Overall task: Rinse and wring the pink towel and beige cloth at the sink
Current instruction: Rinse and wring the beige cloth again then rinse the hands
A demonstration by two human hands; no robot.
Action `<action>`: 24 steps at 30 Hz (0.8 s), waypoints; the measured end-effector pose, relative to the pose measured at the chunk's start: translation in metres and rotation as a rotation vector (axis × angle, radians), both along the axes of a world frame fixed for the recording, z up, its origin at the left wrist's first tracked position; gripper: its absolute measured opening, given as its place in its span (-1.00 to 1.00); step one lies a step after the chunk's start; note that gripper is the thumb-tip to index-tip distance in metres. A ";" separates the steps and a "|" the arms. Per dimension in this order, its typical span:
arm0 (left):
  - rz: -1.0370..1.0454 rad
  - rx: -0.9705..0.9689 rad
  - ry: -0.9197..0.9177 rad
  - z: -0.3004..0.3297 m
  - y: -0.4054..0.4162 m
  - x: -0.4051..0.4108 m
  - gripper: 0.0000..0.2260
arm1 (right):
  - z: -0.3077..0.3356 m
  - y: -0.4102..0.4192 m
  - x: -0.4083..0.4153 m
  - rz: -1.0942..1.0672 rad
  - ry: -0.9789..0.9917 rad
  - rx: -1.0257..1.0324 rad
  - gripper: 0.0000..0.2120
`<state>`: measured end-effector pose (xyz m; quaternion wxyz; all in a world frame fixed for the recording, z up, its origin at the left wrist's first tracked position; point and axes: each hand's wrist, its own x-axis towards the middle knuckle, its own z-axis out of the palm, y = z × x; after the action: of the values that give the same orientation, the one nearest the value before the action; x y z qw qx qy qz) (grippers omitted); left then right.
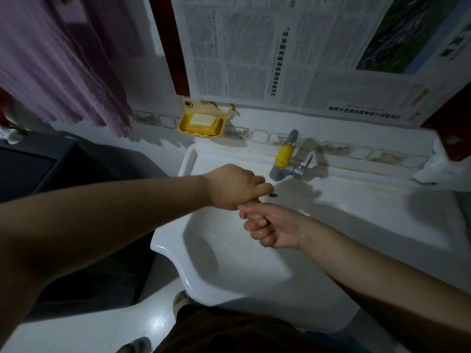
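Observation:
Both my hands are clenched end to end over the white sink (167, 248), below the tap. My left hand (233, 186) is fisted knuckles up. My right hand (271, 225) is wet and curled palm up just beneath it. Between the fingers shows a thin twisted strip of the beige cloth (254, 215); most of it is hidden inside the two fists. The pink towel (63, 62) hangs on the wall at the upper left, away from both hands.
A tap (283, 163) with yellow wrapping juts from the tiled wall behind the basin. A yellow soap dish (201, 126) with a soap bar hangs left of it. Newspaper (280, 59) covers the wall above. A white rag (433, 169) lies on the right ledge. A dark unit (38, 171) stands left.

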<state>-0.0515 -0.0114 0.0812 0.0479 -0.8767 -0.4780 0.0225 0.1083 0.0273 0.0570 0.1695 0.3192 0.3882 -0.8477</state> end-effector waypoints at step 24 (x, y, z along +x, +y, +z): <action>0.840 -0.451 -1.464 -0.045 -0.066 -0.018 -0.72 | -0.019 0.012 -0.018 -0.449 0.008 0.714 -0.87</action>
<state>-0.0693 -0.0777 0.0362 -0.4583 -0.4107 -0.6562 -0.4366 0.0903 0.0394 0.0385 -0.1422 0.4313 0.5789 -0.6772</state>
